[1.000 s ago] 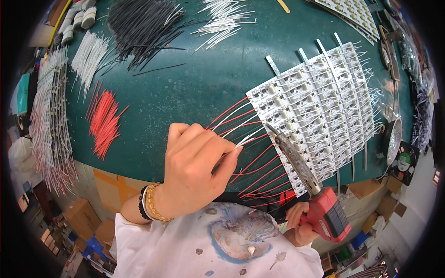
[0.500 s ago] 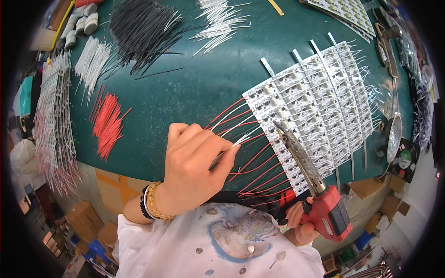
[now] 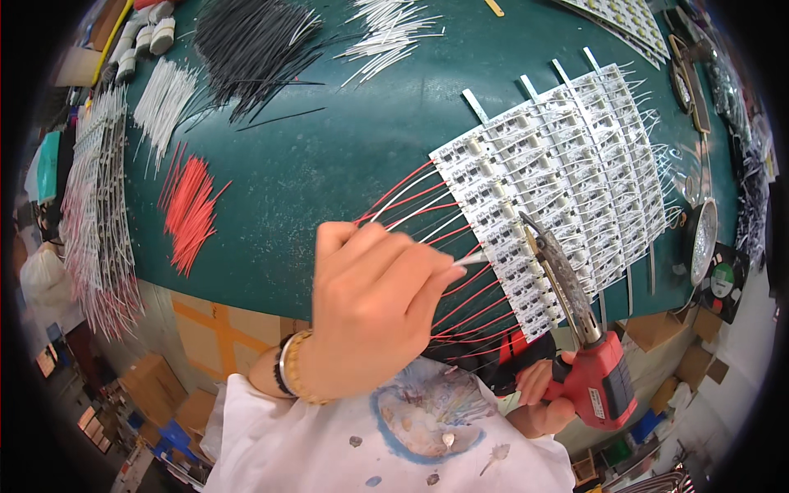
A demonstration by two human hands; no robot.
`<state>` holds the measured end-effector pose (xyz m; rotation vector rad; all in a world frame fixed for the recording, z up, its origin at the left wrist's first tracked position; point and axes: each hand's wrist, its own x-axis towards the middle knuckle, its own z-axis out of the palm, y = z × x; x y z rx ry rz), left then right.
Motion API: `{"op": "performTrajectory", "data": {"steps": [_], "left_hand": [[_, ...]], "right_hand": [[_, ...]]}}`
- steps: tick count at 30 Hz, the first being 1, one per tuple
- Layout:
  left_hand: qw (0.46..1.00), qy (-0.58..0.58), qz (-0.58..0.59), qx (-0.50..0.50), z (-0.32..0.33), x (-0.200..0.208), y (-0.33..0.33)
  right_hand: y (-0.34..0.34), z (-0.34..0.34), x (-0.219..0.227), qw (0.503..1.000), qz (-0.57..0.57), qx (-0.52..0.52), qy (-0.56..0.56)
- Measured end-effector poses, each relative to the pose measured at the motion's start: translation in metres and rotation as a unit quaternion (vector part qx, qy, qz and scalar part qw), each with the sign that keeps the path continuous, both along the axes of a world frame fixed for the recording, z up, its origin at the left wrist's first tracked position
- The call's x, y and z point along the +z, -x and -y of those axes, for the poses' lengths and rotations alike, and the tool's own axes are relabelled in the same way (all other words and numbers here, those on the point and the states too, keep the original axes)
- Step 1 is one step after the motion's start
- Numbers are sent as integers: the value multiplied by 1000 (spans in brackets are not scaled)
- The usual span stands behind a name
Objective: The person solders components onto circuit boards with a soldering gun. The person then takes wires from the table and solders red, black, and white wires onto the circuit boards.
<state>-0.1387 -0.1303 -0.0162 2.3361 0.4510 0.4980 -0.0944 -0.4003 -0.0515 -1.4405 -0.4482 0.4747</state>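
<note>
My left hand (image 3: 374, 300), with bracelets at the wrist, pinches white wires (image 3: 472, 258) between thumb and fingertips. Their ends point at the left edge of a white circuit board panel (image 3: 501, 193). Red wires (image 3: 468, 306) and white wires stick out from that edge, some passing behind the hand. My right hand (image 3: 542, 394) grips a red and black soldering gun (image 3: 602, 382) below the panel. Its pointed metal tip lies over the board's left rows, a little right of the pinched wires. Part of the right hand is hidden by the handle.
On the green table (image 3: 271, 197) lie piles of black wires (image 3: 251, 49), white wires (image 3: 164, 99) and red wires (image 3: 193, 214). Wired boards (image 3: 99, 197) hang at the left edge. More boards (image 3: 633, 25) lie at the far right, above a round metal dish (image 3: 701, 242).
My left hand has moved right with the white wires, bringing their ends to the board's edge. The soldering gun has shifted slightly right, and the panel has moved a little.
</note>
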Motion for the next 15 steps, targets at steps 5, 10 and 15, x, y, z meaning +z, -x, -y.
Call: {"op": "performTrajectory", "data": {"steps": [5, 10, 15], "left_hand": [[999, 2, -13, 37, 7, -17, -1], [1000, 6, -18, 17, 6, -17, -4], [1000, 3, -15, 24, 5, -17, -1]], "right_hand": [[-4, 33, -13, 996, 24, 86, 27], [-31, 40, -22, 949, -106, 286, -75], [-18, 42, -18, 974, -139, 181, 4]]}}
